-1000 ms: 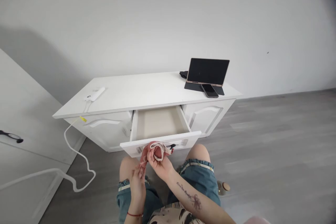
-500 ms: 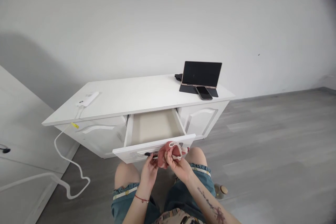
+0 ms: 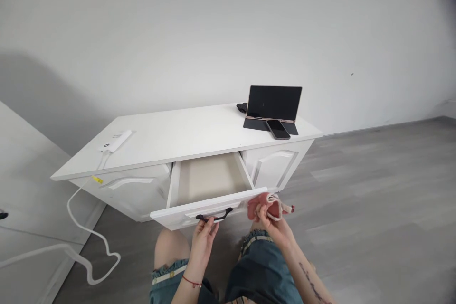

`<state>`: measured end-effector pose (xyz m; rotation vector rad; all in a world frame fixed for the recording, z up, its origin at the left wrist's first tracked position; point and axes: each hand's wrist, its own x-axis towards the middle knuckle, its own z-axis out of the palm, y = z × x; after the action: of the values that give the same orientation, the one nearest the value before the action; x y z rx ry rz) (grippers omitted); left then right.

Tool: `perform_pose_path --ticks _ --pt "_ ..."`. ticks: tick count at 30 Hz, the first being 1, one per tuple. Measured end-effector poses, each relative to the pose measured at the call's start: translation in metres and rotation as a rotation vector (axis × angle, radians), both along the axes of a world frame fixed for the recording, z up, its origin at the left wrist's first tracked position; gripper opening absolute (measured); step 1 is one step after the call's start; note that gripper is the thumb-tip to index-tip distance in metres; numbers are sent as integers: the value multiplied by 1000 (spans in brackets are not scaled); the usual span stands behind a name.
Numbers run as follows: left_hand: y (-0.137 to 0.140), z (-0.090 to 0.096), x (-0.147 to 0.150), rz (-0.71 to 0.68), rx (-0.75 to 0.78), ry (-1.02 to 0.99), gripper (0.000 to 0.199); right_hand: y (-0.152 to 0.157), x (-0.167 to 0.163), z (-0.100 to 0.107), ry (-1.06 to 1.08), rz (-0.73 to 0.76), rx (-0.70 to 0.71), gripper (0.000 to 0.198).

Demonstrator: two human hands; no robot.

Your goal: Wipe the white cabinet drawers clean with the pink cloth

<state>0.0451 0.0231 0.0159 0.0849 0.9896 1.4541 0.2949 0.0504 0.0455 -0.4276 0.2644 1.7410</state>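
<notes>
A pulled-out drawer (image 3: pixel 210 180) of the white cabinet lies in front of me, its pale inside bare. My left hand (image 3: pixel 204 235) has its fingers closed around the left part of the black drawer handle (image 3: pixel 223 216). Off the drawer front's right end, my right hand (image 3: pixel 276 230) grips a bunched red cloth item (image 3: pixel 257 203) with white trim. The item's exact kind cannot be made out. It overlaps the drawer front's right corner in the view; whether they touch is unclear.
On the white cabinet (image 3: pixel 178 128) a tablet (image 3: pixel 274 102) stands propped, with a phone (image 3: pixel 278 129) before it and a black folded thing (image 3: pixel 242 107) behind. At left, a white power strip (image 3: pixel 116 141) trails its cable (image 3: pixel 90 230) over the edge. My knees flank the drawer.
My right hand has moved right with the red cloth item, away from my left hand. The drawer handle shows now, with my left hand still at its left part.
</notes>
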Motion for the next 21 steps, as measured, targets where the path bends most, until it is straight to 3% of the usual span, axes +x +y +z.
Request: perform_pose_path --ticks 3,6,10,17,21 --pt "7 4 -4 -12 4 25 16 6 28 10 296 -131 -133 30" --pt "21 5 -7 -22 1 32 16 12 52 22 404 -233 -115 35" --pt "47 5 -10 -13 -2 67 18 13 57 22 229 -260 -114 27" --pt "94 13 -17 -22 18 117 22 4 31 -7 -91 -209 -135 16" --pt "117 15 -18 -34 25 148 23 3 28 -20 -184 -142 -65 16"
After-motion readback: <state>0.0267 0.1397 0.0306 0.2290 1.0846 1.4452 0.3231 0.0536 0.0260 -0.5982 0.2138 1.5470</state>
